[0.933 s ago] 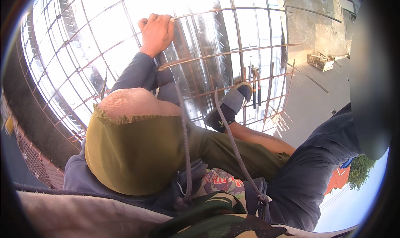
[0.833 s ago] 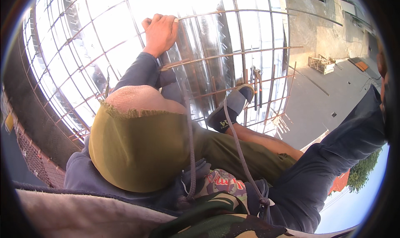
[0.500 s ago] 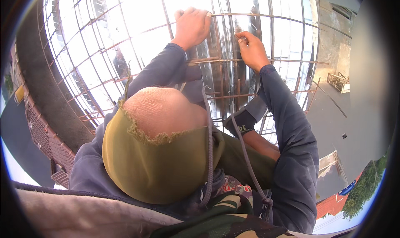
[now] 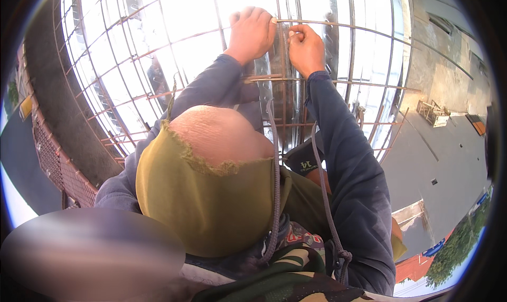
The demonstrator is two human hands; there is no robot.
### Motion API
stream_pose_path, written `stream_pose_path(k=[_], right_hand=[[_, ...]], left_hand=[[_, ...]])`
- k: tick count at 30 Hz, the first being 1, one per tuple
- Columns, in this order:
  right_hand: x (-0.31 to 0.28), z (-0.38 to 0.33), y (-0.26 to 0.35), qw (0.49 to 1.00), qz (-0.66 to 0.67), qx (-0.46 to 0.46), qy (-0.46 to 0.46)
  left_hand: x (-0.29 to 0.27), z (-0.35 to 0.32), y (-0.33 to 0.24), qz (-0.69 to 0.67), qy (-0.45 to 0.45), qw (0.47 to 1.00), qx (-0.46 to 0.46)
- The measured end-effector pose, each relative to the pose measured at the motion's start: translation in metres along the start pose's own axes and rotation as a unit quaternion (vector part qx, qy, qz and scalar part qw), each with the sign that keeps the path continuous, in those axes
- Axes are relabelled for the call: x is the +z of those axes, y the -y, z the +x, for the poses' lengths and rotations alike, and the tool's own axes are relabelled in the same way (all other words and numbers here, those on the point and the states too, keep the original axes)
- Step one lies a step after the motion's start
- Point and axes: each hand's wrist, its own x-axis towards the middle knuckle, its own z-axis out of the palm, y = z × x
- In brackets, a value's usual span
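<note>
A grid of thin steel rebar (image 4: 369, 32) spans a bright, shiny metal sheet (image 4: 185, 16). My left hand (image 4: 252, 35) is curled over a cross rod at the top of the grid, its fingers closed round it. Just right of it, beside the same rod, my right hand (image 4: 307, 51) is closed in a pinch with thumb and fingertips together. Whatever lies between those fingertips is too small to make out. Nearer me, another cross rod (image 4: 343, 81) runs below both wrists.
My bare knee in torn olive trousers (image 4: 206, 207) rises at centre. A foot in a dark sock (image 4: 303, 162) rests by the grid. Left lie a dark concrete strip (image 4: 53, 75) and roof tiles (image 4: 50, 154); right, a grey floor (image 4: 449, 164) with a wooden frame (image 4: 433, 113).
My right hand has moved left and slightly up, closer to my left hand. The left hand keeps its hold on the rod. A large blurred shape now covers the lower left.
</note>
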Motion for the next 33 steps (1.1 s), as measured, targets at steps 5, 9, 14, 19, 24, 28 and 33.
stream_pose_path(k=[5, 9, 14, 19, 24, 28, 33], right_hand=[[0.0, 0.003, 0.001, 1.0, -0.029, -0.007, 0.004], [-0.008, 0.002, 0.016, 0.996, -0.091, -0.012, 0.024], [-0.007, 0.002, 0.02, 0.995, -0.088, -0.016, 0.046], [-0.015, 0.006, 0.017, 0.984, -0.165, -0.045, 0.037], [-0.01, 0.004, 0.022, 0.981, -0.184, -0.056, 0.007], [-0.008, 0.0, 0.023, 0.978, -0.198, -0.064, -0.024], [-0.022, 0.002, 0.037, 0.988, -0.153, -0.02, 0.03]], left_hand=[[0.002, 0.002, -0.002, -0.03, -0.005, 0.999, -0.012], [0.004, 0.003, -0.001, -0.022, 0.007, 1.0, -0.015], [-0.001, 0.004, 0.001, -0.034, 0.024, 0.998, -0.043], [-0.001, 0.005, 0.0, -0.091, 0.01, 0.995, -0.035], [-0.006, 0.004, 0.003, -0.108, -0.031, 0.993, -0.044], [-0.01, 0.004, 0.001, -0.174, -0.014, 0.981, -0.082], [-0.009, 0.001, 0.001, -0.173, -0.034, 0.981, -0.08]])
